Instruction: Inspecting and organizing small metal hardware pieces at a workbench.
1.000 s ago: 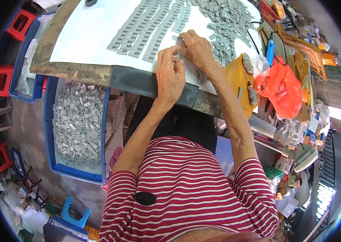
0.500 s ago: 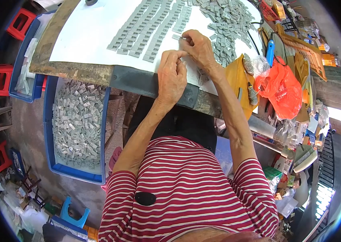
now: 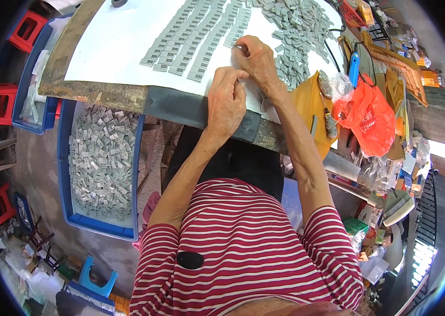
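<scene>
On a white sheet (image 3: 112,52) lie slanting rows of small flat grey pieces (image 3: 183,63), each with a dark mark, set close together. My right hand (image 3: 256,59) is at the near end of the rightmost row (image 3: 237,30). Its thumb and forefinger are closed on a small grey piece, mostly covered by the fingertips. Just nearer to me, my left hand (image 3: 226,100) is closed, palm hidden, with its fingertips by the right hand's heel. Whatever it may hold cannot be seen. To the right spreads a heap of loose grey pieces (image 3: 299,31).
Below the table's worn left edge stands a blue tray (image 3: 134,200) full of grey pieces. Right of my right forearm lie a yellow-brown cloth or bag (image 3: 307,102), a red plastic bag (image 3: 370,118) and a blue-handled tool (image 3: 353,69). Red stools (image 3: 4,102) stand at far left.
My right hand has moved slightly up and left, bringing the grey piece to the rightmost row's near end. My left hand has shifted slightly right.
</scene>
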`<state>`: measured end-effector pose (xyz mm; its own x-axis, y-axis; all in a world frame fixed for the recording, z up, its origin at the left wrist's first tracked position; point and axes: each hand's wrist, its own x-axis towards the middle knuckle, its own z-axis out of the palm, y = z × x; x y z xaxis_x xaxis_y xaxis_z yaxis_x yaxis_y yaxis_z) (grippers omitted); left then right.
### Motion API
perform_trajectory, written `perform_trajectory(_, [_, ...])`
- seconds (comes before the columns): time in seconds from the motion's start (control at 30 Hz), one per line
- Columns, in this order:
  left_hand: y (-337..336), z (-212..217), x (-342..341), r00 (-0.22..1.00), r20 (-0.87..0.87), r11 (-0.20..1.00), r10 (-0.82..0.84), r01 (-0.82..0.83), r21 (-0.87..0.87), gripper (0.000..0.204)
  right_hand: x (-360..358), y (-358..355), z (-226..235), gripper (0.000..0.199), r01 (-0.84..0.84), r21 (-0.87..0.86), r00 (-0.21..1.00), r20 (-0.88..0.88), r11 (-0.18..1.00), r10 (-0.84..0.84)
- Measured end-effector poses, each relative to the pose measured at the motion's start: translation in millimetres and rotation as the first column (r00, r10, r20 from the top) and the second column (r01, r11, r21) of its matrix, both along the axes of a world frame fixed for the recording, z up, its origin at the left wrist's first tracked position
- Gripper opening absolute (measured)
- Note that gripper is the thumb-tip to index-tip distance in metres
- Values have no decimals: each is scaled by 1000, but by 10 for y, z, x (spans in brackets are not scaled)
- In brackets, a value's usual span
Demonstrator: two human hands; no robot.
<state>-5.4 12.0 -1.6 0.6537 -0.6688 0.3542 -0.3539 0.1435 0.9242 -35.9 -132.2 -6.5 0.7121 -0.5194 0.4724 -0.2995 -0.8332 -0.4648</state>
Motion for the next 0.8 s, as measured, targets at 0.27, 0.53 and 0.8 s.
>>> perform_trajectory(0.27, [12,4,-14,1000,-16,1000,-22,22,-5,16,13,5,-20,17,46,32,999,-7,998,-46])
perform_trajectory(0.53, [12,-9,-3,1000,0,1000,-15,15,24,16,9,-14,-31,17,-5,47,1000,17,999,5])
perform_trajectory(0.8, [-37,9,0,998,52,999,-22,20,33,18,-300,-167,392,14,-1,257,985,165,966,-43])
